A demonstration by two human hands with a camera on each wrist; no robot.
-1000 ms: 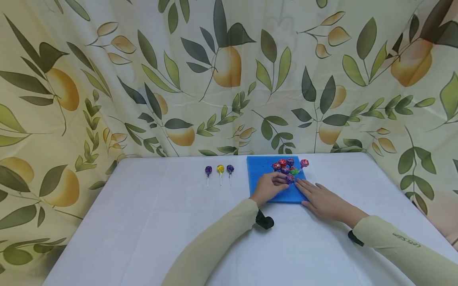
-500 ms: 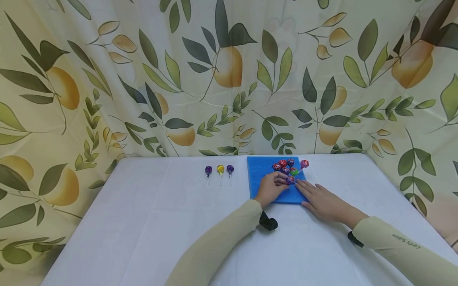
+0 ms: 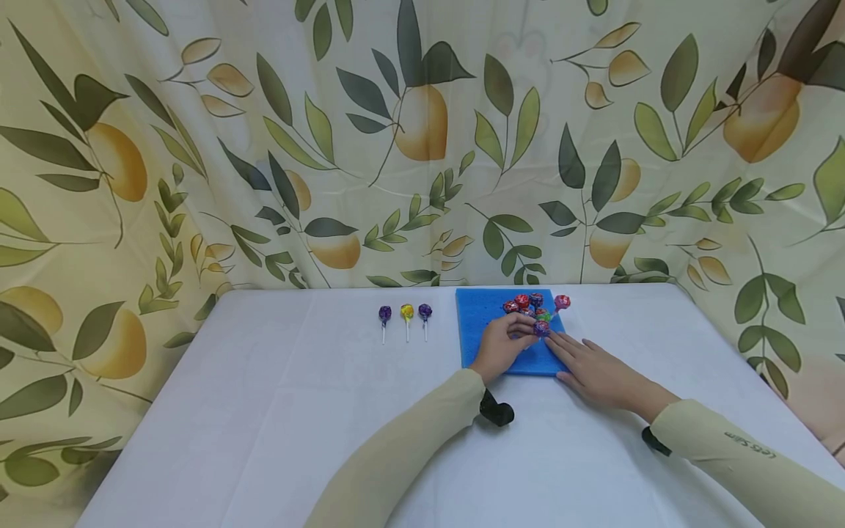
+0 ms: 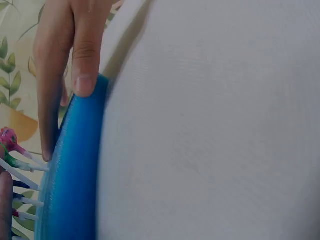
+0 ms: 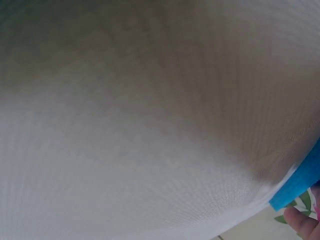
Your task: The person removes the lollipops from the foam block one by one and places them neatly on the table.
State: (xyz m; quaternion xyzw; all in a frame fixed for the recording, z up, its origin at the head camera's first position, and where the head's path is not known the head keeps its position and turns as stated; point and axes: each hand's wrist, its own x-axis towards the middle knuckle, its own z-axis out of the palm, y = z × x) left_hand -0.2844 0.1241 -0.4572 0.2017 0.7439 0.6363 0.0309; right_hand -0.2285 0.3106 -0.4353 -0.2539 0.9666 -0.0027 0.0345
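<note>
My left hand pinches a lollipop in a purple-and-red wrapper over the blue foam block; its stick is mostly hidden by the fingers. Behind it, several wrapped lollipops, among them a red one and a pink one, stand upright or leaning in the foam. In the left wrist view, white sticks enter the foam's face. My right hand lies with straight fingers along the block's right front edge, its thumb pressed on the foam in the left wrist view.
Left of the block, a purple lollipop, a yellow one and another purple one lie in a row on the white tablecloth. A leaf-and-fruit patterned curtain hangs behind the table.
The lollipop in my left hand has shifted slightly right and away from me, and the left fingers have moved with it. My right hand has stayed in place on the foam.
</note>
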